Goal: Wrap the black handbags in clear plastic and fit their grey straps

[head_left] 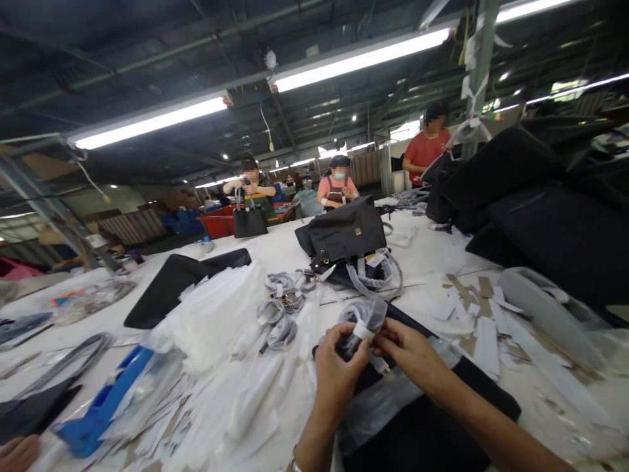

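Note:
Both hands are closed on a coiled bag strap (369, 311) wrapped in clear plastic, with a white paper band around the coil. My left hand (339, 360) grips the coil from the left, thumb against the band. On the other side, the fingers of my right hand (405, 347) pinch at the band's right end. Beneath the hands lies a black bag (417, 429) with clear plastic over part of it. Several more wrapped, coiled straps (282, 331) rest on the white table (304, 387) to the left. A finished-looking black handbag (351, 229) sits just beyond.
A blue tape dispenser (105, 406) and white plastic sheets (211, 314) are on the left. White and brown paper strips (484, 328) lie scattered to the right, below a pile of black bags (555, 210). Several people work beyond the table; another person's hand (19, 453) shows at lower left.

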`<state>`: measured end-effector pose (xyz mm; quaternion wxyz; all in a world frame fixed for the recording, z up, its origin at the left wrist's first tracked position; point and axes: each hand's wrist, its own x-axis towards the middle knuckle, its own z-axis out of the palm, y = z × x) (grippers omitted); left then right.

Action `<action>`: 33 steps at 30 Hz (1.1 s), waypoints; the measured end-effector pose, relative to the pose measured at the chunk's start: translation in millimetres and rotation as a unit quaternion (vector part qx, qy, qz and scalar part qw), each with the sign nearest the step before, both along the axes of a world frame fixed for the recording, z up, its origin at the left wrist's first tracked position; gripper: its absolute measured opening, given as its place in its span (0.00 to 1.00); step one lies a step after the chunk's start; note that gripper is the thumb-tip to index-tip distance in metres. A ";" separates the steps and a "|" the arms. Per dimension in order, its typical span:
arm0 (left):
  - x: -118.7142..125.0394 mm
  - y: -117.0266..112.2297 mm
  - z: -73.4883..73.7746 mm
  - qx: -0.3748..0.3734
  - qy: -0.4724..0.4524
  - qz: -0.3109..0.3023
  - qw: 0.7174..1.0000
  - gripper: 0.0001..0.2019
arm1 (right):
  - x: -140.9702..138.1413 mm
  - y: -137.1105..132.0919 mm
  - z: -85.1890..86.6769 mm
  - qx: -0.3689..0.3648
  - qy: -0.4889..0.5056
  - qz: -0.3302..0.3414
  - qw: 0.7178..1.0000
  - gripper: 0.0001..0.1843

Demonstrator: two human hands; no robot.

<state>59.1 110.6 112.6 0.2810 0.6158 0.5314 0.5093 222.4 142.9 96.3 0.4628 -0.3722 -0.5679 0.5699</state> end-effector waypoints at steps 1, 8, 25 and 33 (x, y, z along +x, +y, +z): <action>-0.3 -0.9 2.3 -0.002 -0.002 0.001 1.000 0.10 | -1.2 1.4 0.1 -0.002 0.006 0.003 1.000 0.21; 1.7 -4.6 5.0 0.007 -0.001 -0.005 1.000 0.10 | -8.2 5.5 3.3 -0.012 -0.022 -0.032 0.999 0.11; -1.1 3.4 4.7 0.017 -0.065 -0.055 0.996 0.13 | -11.0 -14.1 30.0 -0.107 0.146 0.091 0.979 0.20; -7.1 17.5 6.0 0.045 -0.016 -0.044 0.998 0.07 | -24.1 8.1 17.9 -0.052 0.040 0.005 0.998 0.27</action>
